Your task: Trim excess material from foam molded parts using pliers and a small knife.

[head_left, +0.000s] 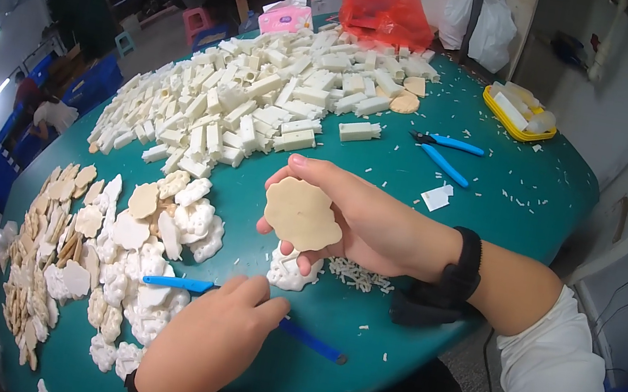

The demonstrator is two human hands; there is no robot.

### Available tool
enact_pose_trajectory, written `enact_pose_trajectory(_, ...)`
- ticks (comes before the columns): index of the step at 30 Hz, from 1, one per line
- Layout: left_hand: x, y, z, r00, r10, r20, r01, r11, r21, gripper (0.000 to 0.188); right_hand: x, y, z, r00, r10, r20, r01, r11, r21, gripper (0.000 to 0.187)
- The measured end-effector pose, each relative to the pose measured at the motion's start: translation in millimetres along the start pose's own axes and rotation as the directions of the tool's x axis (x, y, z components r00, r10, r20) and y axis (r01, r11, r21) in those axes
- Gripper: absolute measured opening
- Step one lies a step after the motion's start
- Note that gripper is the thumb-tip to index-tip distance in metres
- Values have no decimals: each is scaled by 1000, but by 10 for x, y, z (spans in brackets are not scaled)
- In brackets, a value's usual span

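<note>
In my right hand [343, 222] lies a flat beige piece with a scalloped edge [302, 215], cradled against the fingers with the thumb along its top. My left hand [227, 332] is closed, back up, low over the table. A flat light-blue tool handle [179, 283] juts left from under its fingers; the tool's other end is hidden. To the right of that hand lies a dark blue stick-like tool [315, 341]. A white lumpy piece [292, 269] sits on the table under my right hand, beside a small heap of white bits [357, 277].
White block-shaped pieces [264, 95] fill the table's far side. Scalloped beige and white pieces [124, 247] spread at the left. Blue-handled nippers [449, 154] lie open at the right, near a yellow tray [523, 132]. Behind are a red plastic bag [388, 14] and a pink tissue pack [286, 19].
</note>
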State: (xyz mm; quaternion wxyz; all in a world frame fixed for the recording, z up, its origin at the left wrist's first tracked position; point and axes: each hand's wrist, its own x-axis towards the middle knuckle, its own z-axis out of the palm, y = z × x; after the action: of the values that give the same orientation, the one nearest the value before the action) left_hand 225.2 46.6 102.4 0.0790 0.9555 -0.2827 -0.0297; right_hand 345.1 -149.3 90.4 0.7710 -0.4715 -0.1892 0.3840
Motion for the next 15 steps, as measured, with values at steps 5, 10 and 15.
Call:
enact_pose_trajectory(5,-60,-21,-71,994,-55,97,59,998,-32,16,-7,-6,23,1000,-3,16,3,1000,-10,47)
enact_pose_trajectory(10,-6,-105,-155,976,-198,-86,151,911,-385,15,-31,-12,7,1000,-23,-20,22,1000,-6,47)
enact_pose_trajectory(15,-29,-121,-209,883,-443,-155,279,762,-585,13,-36,-24,32,997,-48,-53,49,999,17,46)
